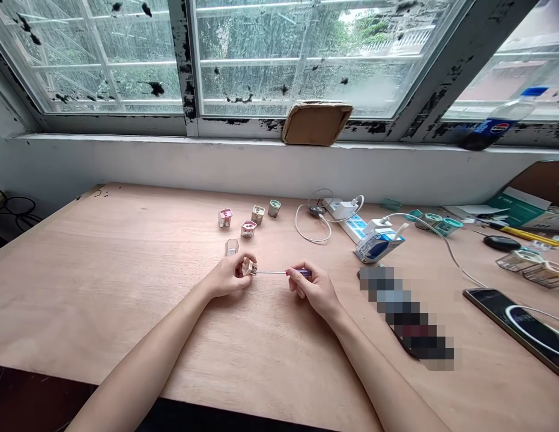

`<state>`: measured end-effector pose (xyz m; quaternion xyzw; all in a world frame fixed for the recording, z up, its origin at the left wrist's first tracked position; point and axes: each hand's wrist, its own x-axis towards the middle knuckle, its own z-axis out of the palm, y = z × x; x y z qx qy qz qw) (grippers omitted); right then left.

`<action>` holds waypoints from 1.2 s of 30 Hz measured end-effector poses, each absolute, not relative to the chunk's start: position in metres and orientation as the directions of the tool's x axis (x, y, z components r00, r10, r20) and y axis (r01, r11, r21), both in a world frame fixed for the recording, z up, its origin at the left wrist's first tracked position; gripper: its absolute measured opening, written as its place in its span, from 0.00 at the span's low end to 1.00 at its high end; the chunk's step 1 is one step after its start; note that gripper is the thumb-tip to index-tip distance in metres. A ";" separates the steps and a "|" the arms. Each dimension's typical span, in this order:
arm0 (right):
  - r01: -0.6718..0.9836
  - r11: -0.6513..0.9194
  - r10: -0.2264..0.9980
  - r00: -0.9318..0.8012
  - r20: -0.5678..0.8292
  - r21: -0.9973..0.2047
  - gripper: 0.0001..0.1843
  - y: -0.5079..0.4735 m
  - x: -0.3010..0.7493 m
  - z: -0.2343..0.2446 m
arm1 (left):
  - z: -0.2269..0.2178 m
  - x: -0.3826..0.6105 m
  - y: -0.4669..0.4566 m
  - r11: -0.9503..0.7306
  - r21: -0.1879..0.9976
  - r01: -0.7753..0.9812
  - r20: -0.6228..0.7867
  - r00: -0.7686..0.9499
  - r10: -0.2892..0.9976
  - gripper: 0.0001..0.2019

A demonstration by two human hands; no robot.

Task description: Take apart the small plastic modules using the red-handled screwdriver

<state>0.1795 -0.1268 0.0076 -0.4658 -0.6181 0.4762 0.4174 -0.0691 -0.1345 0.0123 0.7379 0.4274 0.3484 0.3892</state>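
Observation:
My left hand (229, 276) grips a small cream-coloured case (248, 267) on its side, with one end turned to the right. In my right hand (313, 288) is a screwdriver (299, 272) with a red and dark blue handle. Its thin shaft lies level, and the tip meets the right end of the case; whether it sits in a screw is too small to tell. Just behind my left hand stands a clear plastic cover (232, 246). Farther back are a red-topped case (225, 217), a pink-topped case (248, 228), a cream case (257, 214) and a green case (274, 208).
To the right stand a power strip (351, 225) with chargers and cables, and a blue-white carton (378, 245). A pixelated dark object (405, 318) and a phone (517, 324) lie nearer. More green cases (448, 225) sit beyond. A bottle (504, 123) leans on the sill.

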 end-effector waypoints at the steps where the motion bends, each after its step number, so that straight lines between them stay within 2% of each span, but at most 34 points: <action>1: 0.166 0.106 0.973 -0.218 0.068 -0.981 0.22 -0.127 0.179 0.008 | 0.012 -0.069 -0.134 -0.328 0.877 0.351 0.182 0.389 0.903 0.16; 7: 0.106 0.074 0.971 -0.236 0.048 -0.992 0.22 -0.125 0.178 0.007 | 0.012 -0.070 -0.135 -0.318 0.895 0.312 0.190 0.379 0.906 0.16; 14: 0.119 0.105 0.972 -0.222 0.076 -0.987 0.23 -0.125 0.178 0.006 | 0.012 -0.070 -0.135 -0.328 0.893 0.308 0.199 0.383 0.902 0.15; 24: 0.193 0.146 0.969 -0.224 0.102 -0.970 0.25 -0.127 0.178 0.006 | 0.013 -0.070 -0.135 -0.341 0.878 0.335 0.200 0.390 0.899 0.16; 33: 0.379 0.275 0.956 -0.203 0.211 -0.883 0.23 -0.131 0.182 0.005 | 0.015 -0.069 -0.136 -0.350 0.843 0.408 0.178 0.401 0.899 0.16; 36: 0.356 0.313 0.943 -0.226 0.244 -0.881 0.21 -0.132 0.182 0.008 | 0.015 -0.068 -0.137 -0.349 0.835 0.425 0.169 0.406 0.898 0.16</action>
